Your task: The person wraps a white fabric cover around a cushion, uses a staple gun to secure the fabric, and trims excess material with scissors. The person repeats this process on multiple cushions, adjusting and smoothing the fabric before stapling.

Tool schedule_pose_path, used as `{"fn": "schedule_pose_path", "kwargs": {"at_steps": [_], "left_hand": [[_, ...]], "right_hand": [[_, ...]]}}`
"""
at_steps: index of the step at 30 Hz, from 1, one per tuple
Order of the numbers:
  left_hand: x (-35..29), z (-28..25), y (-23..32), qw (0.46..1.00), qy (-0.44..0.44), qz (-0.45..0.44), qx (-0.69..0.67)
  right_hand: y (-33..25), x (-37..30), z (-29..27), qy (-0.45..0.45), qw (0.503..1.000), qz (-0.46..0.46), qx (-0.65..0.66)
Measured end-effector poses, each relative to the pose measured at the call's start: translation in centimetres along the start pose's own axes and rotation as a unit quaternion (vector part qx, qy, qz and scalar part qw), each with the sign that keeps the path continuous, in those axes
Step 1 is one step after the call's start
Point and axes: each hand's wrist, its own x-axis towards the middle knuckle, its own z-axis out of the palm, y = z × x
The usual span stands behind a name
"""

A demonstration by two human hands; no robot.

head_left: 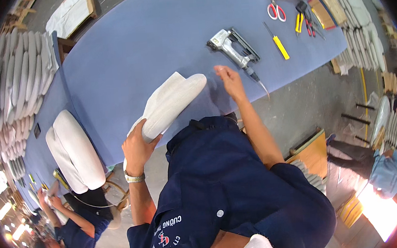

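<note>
A light grey fabric-covered cushion [171,105] with a rounded far end lies tilted over the front edge of the blue table. My left hand [138,145], with a metal watch on its wrist, wraps round the cushion's near end. To the right of the cushion and apart from it, my right hand [230,80] hovers over the table edge. Its fingers are curled in toward the thumb; whatever they may hold is too small to tell. Just beyond that hand a silver air stapler [231,49] rests on its side, its hose trailing off the table edge.
A yellow-handled screwdriver [280,46], red-handled scissors [276,11] and pliers [299,22] lie at the right of the blue table [123,50]. Grey cushions [75,150] sit at left, near a stack of padded pieces [15,78]. A co-worker [78,231] works at lower left.
</note>
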Motion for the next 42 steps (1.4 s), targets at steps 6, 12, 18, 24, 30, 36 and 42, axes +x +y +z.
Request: {"fn": "schedule_pose_path", "kwargs": {"at_steps": [6,12,18,24,30,36,42], "left_hand": [[1.6,-1.0,0.9,0.999,-0.054,-0.006,-0.003],[3.1,0.1,4.3,0.997,-0.055,0.038,0.027],[5.0,0.8,6.8,0.996,-0.06,0.053,0.048],[7.1,1.3,9.8,0.992,-0.104,0.05,0.043],[8.9,1.1,10.8,0.989,-0.133,0.044,0.041],[9.6,-0.1,8.9,0.991,-0.097,0.096,0.001],[11.3,-12.4,8.0,0.966,-0.13,0.162,-0.152]], "right_hand": [[2.2,3.2,-4.4,0.087,0.996,0.013,0.01],[2.7,4.3,-5.8,0.083,0.992,0.066,0.067],[2.4,4.7,-6.2,0.076,0.99,0.071,0.098],[2.2,4.6,-6.3,0.044,0.994,0.07,0.073],[3.6,5.2,-7.1,0.007,0.996,0.062,0.068],[4.1,5.5,-7.7,0.001,0.995,0.079,0.056],[-5.1,4.0,-5.3,-0.11,0.981,-0.024,0.157]]}}
